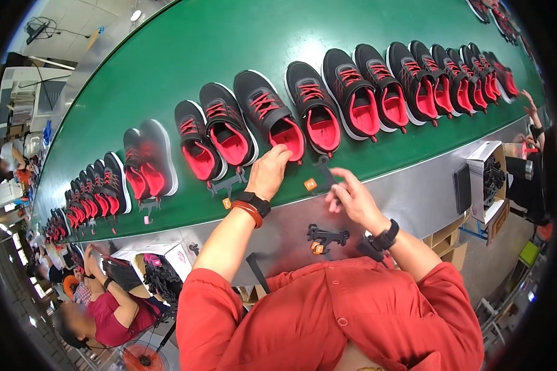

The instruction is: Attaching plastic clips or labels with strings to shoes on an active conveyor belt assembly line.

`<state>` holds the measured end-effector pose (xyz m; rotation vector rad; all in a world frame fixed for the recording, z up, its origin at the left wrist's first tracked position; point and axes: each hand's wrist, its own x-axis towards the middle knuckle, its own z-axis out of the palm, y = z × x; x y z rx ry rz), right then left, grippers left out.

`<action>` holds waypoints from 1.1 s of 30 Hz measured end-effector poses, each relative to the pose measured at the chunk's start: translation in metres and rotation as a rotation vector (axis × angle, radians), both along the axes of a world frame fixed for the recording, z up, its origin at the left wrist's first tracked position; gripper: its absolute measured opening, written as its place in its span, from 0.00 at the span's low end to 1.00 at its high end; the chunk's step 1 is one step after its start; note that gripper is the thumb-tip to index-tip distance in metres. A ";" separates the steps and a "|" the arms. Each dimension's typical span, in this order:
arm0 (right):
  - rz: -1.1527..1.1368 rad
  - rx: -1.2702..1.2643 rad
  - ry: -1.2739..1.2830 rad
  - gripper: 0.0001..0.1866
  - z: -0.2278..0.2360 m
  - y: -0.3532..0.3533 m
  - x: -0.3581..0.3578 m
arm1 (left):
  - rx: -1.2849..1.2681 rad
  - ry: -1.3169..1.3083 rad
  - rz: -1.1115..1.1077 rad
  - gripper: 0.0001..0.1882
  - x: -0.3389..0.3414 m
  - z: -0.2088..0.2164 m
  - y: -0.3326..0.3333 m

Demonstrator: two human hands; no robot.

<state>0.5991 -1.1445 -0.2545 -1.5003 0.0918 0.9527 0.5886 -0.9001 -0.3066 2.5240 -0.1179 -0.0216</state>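
A black sneaker with red laces and red lining (266, 99) stands on the green table, heel toward me. My left hand (270, 172) has its fingers closed on the collar at that heel. In my right hand (354, 199) a black plastic shoe hanger (325, 173) with an orange tag is pinched, just below the heel of a neighbouring sneaker (313, 99). To the left, a pair of sneakers (229, 117) carries a similar hanger (230, 180) at its heels. Several loose hangers (327, 236) lie on the metal edge in front of me.
More sneakers (408, 74) line the green table (167, 68) to the right and left; one pair (151, 154) is blurred. A steel ledge (284, 216) runs along its front. A white box of hangers (490, 173) stands at right. Another person (114, 309) sits at lower left.
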 end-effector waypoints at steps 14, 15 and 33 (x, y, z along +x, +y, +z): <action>0.238 0.108 0.077 0.20 -0.026 0.036 0.025 | 0.109 -0.048 0.012 0.23 0.000 0.011 0.003; 0.249 0.082 0.095 0.18 -0.020 0.033 0.033 | 0.124 -0.020 -0.040 0.27 -0.004 0.016 -0.002; 0.890 -0.388 -1.477 0.17 -0.010 0.030 0.118 | -0.104 0.227 0.142 0.21 -0.005 0.056 0.002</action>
